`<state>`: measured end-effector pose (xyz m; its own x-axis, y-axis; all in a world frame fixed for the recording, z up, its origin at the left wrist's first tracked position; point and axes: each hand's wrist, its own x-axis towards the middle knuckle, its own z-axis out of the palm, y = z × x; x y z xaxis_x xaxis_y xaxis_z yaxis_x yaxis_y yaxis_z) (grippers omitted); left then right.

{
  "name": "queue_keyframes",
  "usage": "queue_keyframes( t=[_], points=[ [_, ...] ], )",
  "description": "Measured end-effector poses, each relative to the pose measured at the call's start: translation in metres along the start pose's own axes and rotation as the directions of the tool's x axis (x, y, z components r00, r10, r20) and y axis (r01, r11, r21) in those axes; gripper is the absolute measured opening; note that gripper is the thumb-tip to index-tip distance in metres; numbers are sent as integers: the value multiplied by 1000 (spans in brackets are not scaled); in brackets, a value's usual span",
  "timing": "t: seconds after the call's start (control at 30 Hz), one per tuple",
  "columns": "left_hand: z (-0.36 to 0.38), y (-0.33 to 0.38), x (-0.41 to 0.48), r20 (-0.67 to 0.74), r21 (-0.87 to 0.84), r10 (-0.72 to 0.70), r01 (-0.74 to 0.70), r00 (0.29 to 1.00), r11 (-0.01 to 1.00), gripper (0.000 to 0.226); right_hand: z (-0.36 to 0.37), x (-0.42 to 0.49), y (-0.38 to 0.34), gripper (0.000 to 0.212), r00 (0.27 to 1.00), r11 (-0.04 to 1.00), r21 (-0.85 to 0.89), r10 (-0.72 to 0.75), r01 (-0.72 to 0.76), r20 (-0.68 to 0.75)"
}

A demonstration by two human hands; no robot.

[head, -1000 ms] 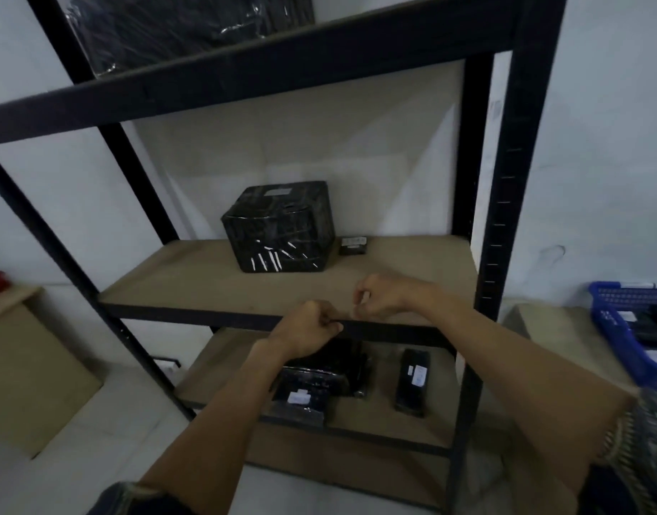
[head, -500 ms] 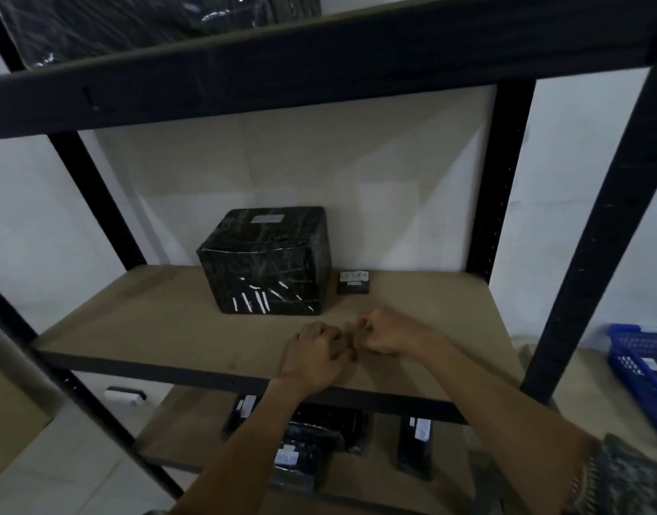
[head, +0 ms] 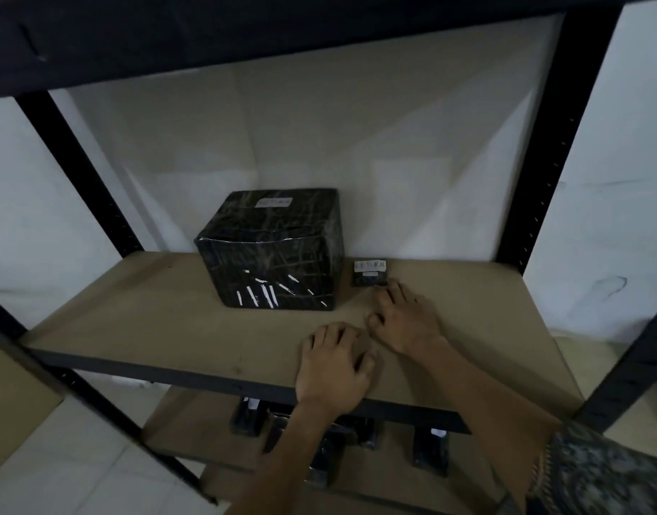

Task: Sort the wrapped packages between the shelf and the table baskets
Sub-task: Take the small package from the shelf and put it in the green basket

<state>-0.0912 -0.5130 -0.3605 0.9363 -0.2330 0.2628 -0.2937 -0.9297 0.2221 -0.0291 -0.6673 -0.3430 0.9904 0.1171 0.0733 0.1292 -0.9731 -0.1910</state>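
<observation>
Both spread and empty on the shelf (head: pixel 133 314), my left hand (head: pixel 334 366) rests nearer me and my right hand (head: pixel 405 321) is just behind the small package (head: pixel 370 272), which I think needs a light pinch next.

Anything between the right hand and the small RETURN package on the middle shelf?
Nothing visible. The right hand is open over the shelf board, fingertips right at the small package; contact unclear. The large wrapped box sits to the package's left, outside the path.

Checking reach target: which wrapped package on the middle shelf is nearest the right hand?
The small package labelled RETURN, just beyond the right hand; the big wrapped box sits farther left.
</observation>
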Motion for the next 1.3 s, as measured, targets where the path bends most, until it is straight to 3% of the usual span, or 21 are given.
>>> queue_keyframes(
  t=[0.5, 0.67, 0.87, 1.03, 1.13, 1.3],
  points=[
    [6, -4, 1, -31, -8, -29, 29, 999, 1000, 56, 7, 18, -2, 71, 997, 999, 10, -47, 47, -69],
    [3, -1, 0, -81, -53, -46, 42, 996, 998, 56, 5, -2, 2, 40, 983, 994, 94, -41, 58, -179],
    [1, 1, -2, -82, -42, -47, 43, 996, 998, 61, 7, -31, 2, 20, 955, 991, 128, -6, 46, -296],
    [-2, 2, -3, -86, -47, -51, 47, 995, 998, 65, 9, -54, 1, 27, 946, 992, 123, 74, -37, -315],
    [-3, 2, -4, -81, -46, -52, 48, 995, 998, 56, 7, -68, -1, 30, 944, 983, 155, 139, -95, -299],
    [-5, 2, -8, -66, -48, -47, 43, 997, 998, 66, 3, -90, -5, 24, 947, 987, 145, 107, -65, -302]
  ],
)
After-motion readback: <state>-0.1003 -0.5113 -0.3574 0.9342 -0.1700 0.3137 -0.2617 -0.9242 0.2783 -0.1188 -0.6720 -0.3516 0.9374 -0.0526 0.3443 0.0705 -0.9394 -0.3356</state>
